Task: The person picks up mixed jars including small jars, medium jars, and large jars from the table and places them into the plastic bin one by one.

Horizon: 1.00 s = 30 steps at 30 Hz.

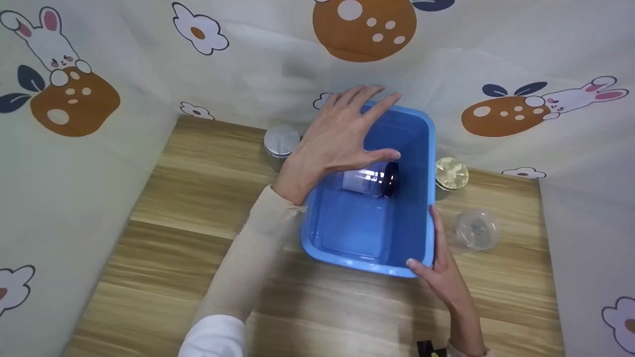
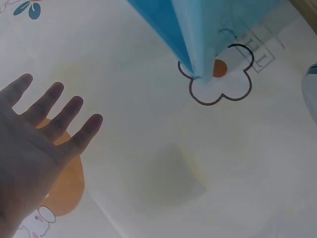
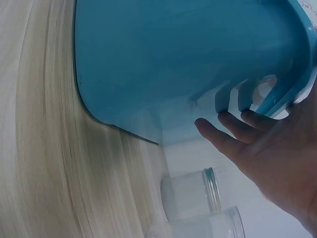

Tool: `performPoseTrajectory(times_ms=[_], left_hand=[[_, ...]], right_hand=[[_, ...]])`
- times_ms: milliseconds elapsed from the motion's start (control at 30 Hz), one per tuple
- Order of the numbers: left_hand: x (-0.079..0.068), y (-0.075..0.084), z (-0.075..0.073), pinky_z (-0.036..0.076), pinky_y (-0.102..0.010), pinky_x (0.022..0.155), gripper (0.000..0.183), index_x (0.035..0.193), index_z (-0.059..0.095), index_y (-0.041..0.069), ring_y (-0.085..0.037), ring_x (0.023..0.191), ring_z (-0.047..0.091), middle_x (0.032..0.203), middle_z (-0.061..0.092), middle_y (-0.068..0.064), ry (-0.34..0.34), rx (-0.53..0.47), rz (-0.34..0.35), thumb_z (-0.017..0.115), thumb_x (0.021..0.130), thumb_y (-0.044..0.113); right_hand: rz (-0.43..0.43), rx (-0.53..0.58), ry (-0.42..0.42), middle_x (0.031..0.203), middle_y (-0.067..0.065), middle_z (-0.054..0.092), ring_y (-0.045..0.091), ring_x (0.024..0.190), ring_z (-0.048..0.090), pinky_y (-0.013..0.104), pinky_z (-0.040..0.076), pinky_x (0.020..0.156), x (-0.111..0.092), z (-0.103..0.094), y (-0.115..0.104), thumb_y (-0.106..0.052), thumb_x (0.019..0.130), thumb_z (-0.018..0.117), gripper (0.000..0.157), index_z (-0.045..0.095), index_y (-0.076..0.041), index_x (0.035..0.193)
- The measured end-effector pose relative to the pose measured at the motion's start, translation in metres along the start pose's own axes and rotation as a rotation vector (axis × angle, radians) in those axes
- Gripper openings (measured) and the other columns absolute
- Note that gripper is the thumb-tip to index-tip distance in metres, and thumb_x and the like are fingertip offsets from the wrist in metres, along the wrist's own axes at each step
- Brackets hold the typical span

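Left hand (image 1: 340, 131) has fingers straight, thumb spread apart, nothing held; it's over the far left part of the blue bin (image 1: 349, 228), contact with the rim can't be told. Right hand (image 1: 441, 263) is clamped on the bin's near right corner, thumb over the rim, fingers against the outside wall. Bin is upright on the wood-grain tabletop (image 1: 163, 198). Inside it a clear jar (image 1: 364, 181) lies on its side, dark lid (image 1: 390, 179) toward the bin's right wall, partly hidden under the left hand. Silver-lidded jar (image 1: 281, 141) upright left of bin, partly behind the left wrist. Gold-lidded jar (image 1: 451, 174) just beside bin's right wall; clear round container (image 1: 477, 229) nearer, apart from bin. Small dark object (image 1: 425, 348) by right wrist, cut off. Printed cloth (image 1: 253, 74) with rabbits, oranges, flowers behind and both sides.
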<state>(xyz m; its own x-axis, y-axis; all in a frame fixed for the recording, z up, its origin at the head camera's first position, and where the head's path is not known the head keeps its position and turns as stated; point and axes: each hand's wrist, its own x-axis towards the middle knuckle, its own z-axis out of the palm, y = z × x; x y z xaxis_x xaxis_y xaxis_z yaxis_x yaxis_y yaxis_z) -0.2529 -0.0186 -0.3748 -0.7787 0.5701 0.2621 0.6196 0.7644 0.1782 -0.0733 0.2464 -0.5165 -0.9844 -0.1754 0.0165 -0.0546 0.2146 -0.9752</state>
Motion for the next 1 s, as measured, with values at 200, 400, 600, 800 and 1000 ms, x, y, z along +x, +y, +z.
performPoseTrajectory(times_ms=[200, 400, 600, 800, 1000], left_hand=[[-0.006, -0.013, 0.007, 0.026, -0.050, 0.116, 0.096, 0.158, 0.026, 0.031, -0.026, 0.145, 0.030, 0.159, 0.032, -0.003, 0.033, -0.042, -0.035, 0.033, 0.081, 0.087], [-0.011, -0.024, 0.014, 0.025, -0.051, 0.117, 0.093, 0.157, 0.030, 0.030, -0.027, 0.144, 0.031, 0.157, 0.035, -0.004, 0.065, -0.103, -0.027, 0.035, 0.082, 0.085], [-0.017, -0.036, 0.019, 0.028, -0.051, 0.115, 0.090, 0.155, 0.034, 0.029, -0.026, 0.143, 0.033, 0.155, 0.039, -0.005, 0.111, -0.114, -0.021, 0.040, 0.083, 0.082], [-0.027, -0.049, 0.025, 0.034, -0.050, 0.110, 0.087, 0.153, 0.039, 0.025, -0.025, 0.139, 0.038, 0.149, 0.045, -0.005, 0.166, -0.131, -0.030, 0.047, 0.085, 0.078], [-0.034, -0.059, 0.028, 0.032, -0.050, 0.113, 0.086, 0.152, 0.042, 0.024, -0.024, 0.140, 0.038, 0.150, 0.046, -0.004, 0.207, -0.145, -0.063, 0.050, 0.084, 0.076]], right_hand=[[0.024, -0.006, 0.018, 0.162, 0.014, 0.016, 0.046, 0.132, 0.037, 0.055, 0.045, 0.096, -0.001, -0.001, 0.001, 0.002, 0.081, 0.068, 0.105, 0.006, -0.026, 0.161], [0.022, -0.003, 0.025, 0.163, 0.014, 0.014, 0.047, 0.132, 0.037, 0.066, 0.040, 0.095, -0.002, 0.000, 0.002, 0.001, 0.081, 0.069, 0.105, 0.007, -0.030, 0.161], [0.011, -0.037, 0.029, 0.160, 0.014, 0.022, 0.042, 0.130, 0.041, 0.043, 0.048, 0.095, -0.001, 0.000, 0.000, 0.001, 0.079, 0.073, 0.107, 0.011, -0.030, 0.160], [-0.051, -0.012, 0.022, 0.156, 0.016, 0.025, 0.039, 0.126, 0.040, 0.034, 0.050, 0.090, 0.001, -0.001, -0.001, 0.003, 0.074, 0.075, 0.109, 0.013, -0.021, 0.160], [-0.050, -0.013, 0.003, 0.159, 0.017, 0.018, 0.042, 0.129, 0.037, 0.056, 0.049, 0.090, 0.002, -0.001, 0.001, 0.004, 0.073, 0.075, 0.114, 0.008, -0.025, 0.161]])
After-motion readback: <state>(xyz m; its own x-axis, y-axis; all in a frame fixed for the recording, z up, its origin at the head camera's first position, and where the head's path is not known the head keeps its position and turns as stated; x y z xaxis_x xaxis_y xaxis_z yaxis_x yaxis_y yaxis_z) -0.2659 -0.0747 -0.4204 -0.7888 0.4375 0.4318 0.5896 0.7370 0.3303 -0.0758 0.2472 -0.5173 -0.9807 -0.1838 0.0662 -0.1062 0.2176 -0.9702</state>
